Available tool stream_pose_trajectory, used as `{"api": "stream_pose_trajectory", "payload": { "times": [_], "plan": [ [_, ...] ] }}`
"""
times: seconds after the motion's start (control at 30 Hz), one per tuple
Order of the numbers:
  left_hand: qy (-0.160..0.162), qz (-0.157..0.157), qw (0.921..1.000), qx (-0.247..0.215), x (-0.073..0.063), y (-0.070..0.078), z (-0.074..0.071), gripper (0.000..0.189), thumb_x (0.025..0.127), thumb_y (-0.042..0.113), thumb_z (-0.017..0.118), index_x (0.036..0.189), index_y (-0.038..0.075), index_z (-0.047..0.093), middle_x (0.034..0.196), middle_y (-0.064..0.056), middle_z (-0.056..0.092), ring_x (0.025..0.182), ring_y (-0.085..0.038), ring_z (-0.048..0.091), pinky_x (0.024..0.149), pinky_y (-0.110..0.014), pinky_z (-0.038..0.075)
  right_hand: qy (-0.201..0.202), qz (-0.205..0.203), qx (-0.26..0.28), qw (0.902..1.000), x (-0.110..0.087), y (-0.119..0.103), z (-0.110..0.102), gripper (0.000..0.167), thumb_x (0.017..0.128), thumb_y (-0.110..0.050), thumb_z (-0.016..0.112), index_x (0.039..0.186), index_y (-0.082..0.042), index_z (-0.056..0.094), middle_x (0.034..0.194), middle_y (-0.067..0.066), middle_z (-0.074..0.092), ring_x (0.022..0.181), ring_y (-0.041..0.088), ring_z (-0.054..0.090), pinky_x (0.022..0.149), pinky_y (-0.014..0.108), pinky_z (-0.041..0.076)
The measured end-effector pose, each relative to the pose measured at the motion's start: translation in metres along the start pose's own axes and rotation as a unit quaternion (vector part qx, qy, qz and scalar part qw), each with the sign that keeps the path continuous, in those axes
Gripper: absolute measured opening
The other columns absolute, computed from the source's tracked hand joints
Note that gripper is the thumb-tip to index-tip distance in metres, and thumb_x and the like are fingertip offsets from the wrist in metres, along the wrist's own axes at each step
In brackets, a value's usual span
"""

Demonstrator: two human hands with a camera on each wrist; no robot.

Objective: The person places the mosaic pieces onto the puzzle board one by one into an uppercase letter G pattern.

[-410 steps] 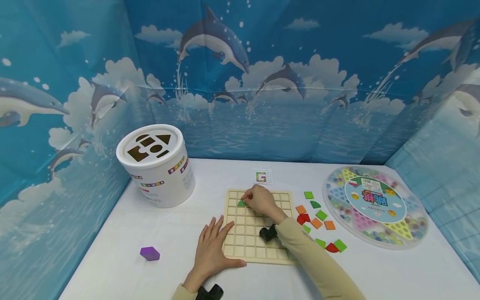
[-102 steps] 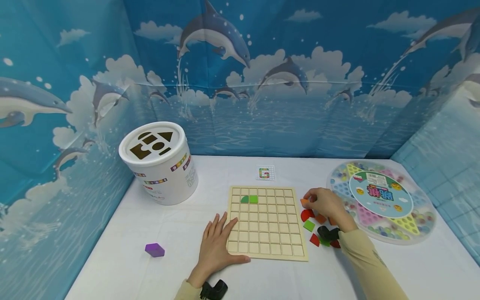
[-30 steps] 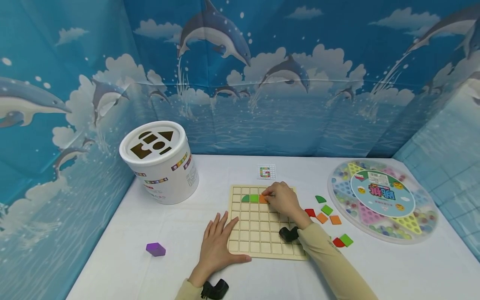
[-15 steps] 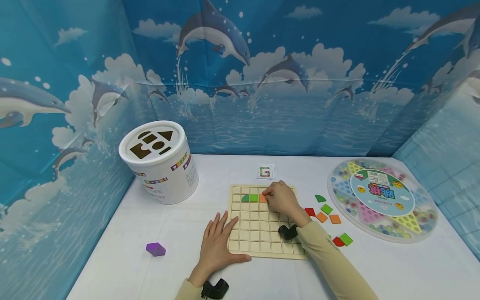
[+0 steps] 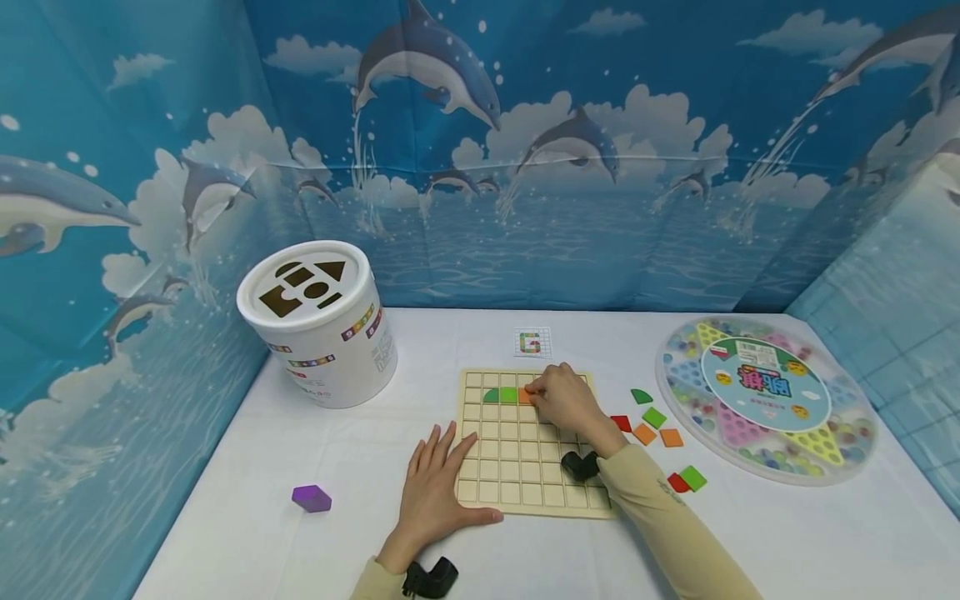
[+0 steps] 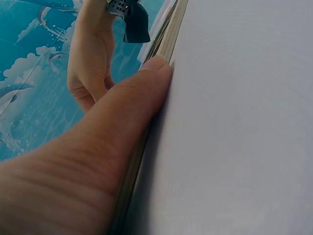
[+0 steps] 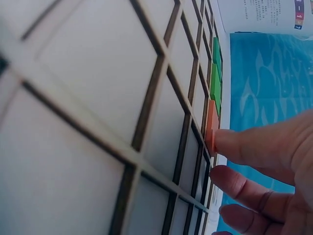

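Note:
My left hand (image 5: 431,487) lies with its fingers spread against the left edge of a wooden grid board (image 5: 510,475). Its thumb rests along the board's front edge, as the left wrist view shows. Near the board's top my right hand (image 5: 566,404) holds an orange square tile (image 5: 523,396) at a grid cell. In the right wrist view the thumb (image 7: 227,144) touches that orange tile (image 7: 211,125); part of the grip is hidden. To its left, in the same row, sit a green square tile (image 5: 508,395) and a green quarter-circle tile (image 5: 491,396).
Loose tiles lie right of the board: a green quarter circle (image 5: 641,397), orange squares (image 5: 671,438), green squares (image 5: 693,477) and red pieces (image 5: 620,424). Behind the board is a pattern card (image 5: 533,342). Around stand a white bucket (image 5: 322,333), purple block (image 5: 311,498) and round marble game (image 5: 765,400).
Earlier my right hand was at the green quarter circle. Later it took the orange tile from the right, with the green square in the row, and brought it over. Left hand stays.

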State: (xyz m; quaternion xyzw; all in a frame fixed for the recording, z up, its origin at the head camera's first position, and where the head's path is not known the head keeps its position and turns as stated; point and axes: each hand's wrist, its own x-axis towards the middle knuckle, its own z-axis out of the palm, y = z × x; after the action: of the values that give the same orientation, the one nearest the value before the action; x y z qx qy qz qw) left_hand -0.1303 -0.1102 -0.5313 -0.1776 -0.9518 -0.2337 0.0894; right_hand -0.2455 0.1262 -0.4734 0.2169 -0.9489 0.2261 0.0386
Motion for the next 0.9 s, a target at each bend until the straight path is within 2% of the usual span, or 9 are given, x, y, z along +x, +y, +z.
{"api": "stream_pose_trajectory", "payload": {
  "times": [0.13, 0.33, 0.5, 0.63, 0.73, 0.9],
  "plan": [
    [0.002, 0.0, 1.0, 0.002, 0.0, -0.001, -0.001, 0.111, 0.056, 0.08, 0.067, 0.144, 0.017, 0.042, 0.149, -0.017, 0.031, 0.139, -0.036, 0.019, 0.108, -0.055, 0.016, -0.021, -0.006, 0.0, 0.9998, -0.002, 0.0, -0.002, 0.021, 0.085, -0.009, 0.069, 0.105, -0.004, 0.073, 0.08, 0.003, 0.057, 0.071, 0.019, 0.044, 0.061, 0.03, 0.037],
    [-0.014, -0.009, 0.9999, -0.001, 0.001, 0.0, -0.001, 0.112, 0.056, 0.08, 0.067, 0.146, 0.019, 0.039, 0.152, -0.015, 0.028, 0.141, -0.034, 0.015, 0.109, -0.052, 0.013, -0.042, -0.01, 0.011, 0.999, -0.007, 0.002, -0.006, 0.028, 0.087, -0.011, 0.067, 0.114, -0.004, 0.069, 0.07, -0.002, 0.05, 0.067, 0.017, 0.039, 0.06, 0.031, 0.033],
    [-0.015, -0.007, 0.9999, 0.002, 0.001, 0.002, -0.001, 0.112, 0.056, 0.08, 0.067, 0.146, 0.019, 0.039, 0.151, -0.015, 0.028, 0.14, -0.035, 0.016, 0.109, -0.053, 0.013, -0.031, -0.007, 0.017, 0.9994, -0.019, 0.007, -0.013, 0.03, 0.087, -0.015, 0.068, 0.116, -0.006, 0.068, 0.076, -0.003, 0.056, 0.077, 0.02, 0.048, 0.064, 0.033, 0.039],
    [-0.014, -0.006, 0.9999, 0.004, 0.001, 0.003, -0.001, 0.111, 0.057, 0.079, 0.067, 0.145, 0.018, 0.04, 0.151, -0.015, 0.029, 0.14, -0.035, 0.017, 0.109, -0.054, 0.014, -0.013, -0.003, 0.032, 0.9994, -0.031, 0.015, -0.026, 0.027, 0.088, -0.015, 0.068, 0.114, -0.006, 0.069, 0.081, -0.003, 0.06, 0.084, 0.024, 0.052, 0.063, 0.035, 0.042],
    [-0.015, -0.007, 0.9999, 0.004, 0.0, 0.003, -0.002, 0.111, 0.056, 0.079, 0.068, 0.145, 0.018, 0.04, 0.151, -0.015, 0.029, 0.14, -0.035, 0.016, 0.109, -0.054, 0.013, -0.009, 0.015, 0.034, 0.9993, -0.039, 0.024, -0.041, 0.026, 0.089, -0.017, 0.068, 0.113, -0.005, 0.069, 0.083, -0.002, 0.061, 0.082, 0.024, 0.052, 0.061, 0.034, 0.042],
    [-0.016, -0.008, 0.9998, 0.004, 0.001, 0.002, -0.001, 0.112, 0.056, 0.079, 0.068, 0.145, 0.018, 0.04, 0.151, -0.015, 0.028, 0.14, -0.036, 0.016, 0.109, -0.054, 0.013, -0.008, 0.058, 0.033, 0.9977, -0.047, 0.046, -0.063, 0.028, 0.088, -0.02, 0.069, 0.111, -0.004, 0.07, 0.084, 0.001, 0.062, 0.065, 0.017, 0.049, 0.054, 0.032, 0.041]
  ]
}}
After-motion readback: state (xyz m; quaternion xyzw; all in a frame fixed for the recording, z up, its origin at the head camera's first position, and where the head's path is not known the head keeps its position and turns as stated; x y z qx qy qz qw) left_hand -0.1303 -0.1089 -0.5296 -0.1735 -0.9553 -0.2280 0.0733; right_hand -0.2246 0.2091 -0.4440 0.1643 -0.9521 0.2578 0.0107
